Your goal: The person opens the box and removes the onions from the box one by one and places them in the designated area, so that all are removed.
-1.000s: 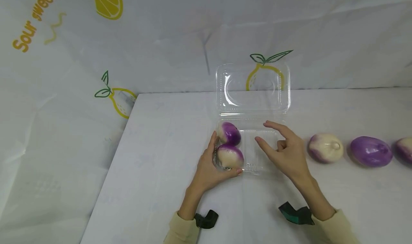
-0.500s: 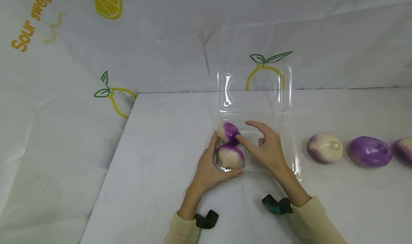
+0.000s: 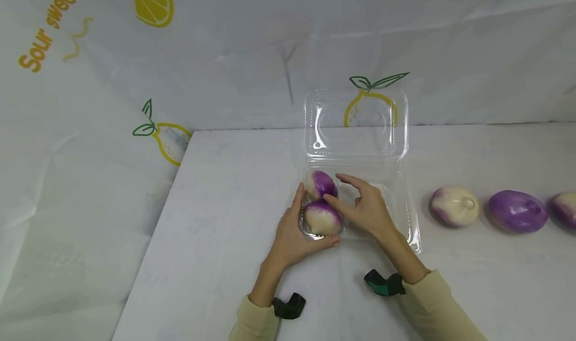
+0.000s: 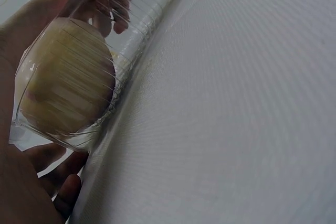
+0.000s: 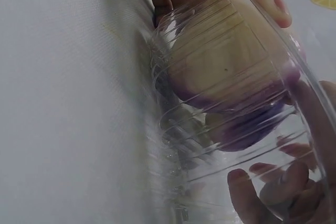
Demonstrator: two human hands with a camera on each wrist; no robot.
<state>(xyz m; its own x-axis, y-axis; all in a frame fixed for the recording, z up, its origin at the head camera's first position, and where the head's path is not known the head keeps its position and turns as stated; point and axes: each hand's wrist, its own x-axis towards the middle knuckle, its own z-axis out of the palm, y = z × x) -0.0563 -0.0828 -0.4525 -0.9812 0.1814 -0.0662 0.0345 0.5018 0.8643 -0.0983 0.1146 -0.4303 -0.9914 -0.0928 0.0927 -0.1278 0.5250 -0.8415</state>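
Observation:
Two purple-and-white turnips, a rear one (image 3: 322, 184) and a front one (image 3: 322, 219), sit against each other at the left end of a hinged clear plastic container (image 3: 411, 216). My left hand (image 3: 290, 231) holds the container's front left corner, thumb along the front rim and fingers along the left side. In the left wrist view the front turnip (image 4: 68, 77) shows through the ribbed wall. Over the container's inside, my right hand (image 3: 370, 208) has its thumb tip at the place where the turnips meet. Its index finger reaches toward the rear turnip, and nothing is pinched between them.
The container's lid (image 3: 355, 123) stands raised at the back. To the right, a whitish turnip (image 3: 455, 206), a purple one (image 3: 517, 211) and a partly cut-off one (image 3: 566, 209) lie in a row on the white table (image 3: 216, 221). A lemon-printed cloth (image 3: 243, 56) hangs behind.
My right hand has moved left from over the container's right half to the turnips, its thumb now against them. The left hand keeps its place on the corner.

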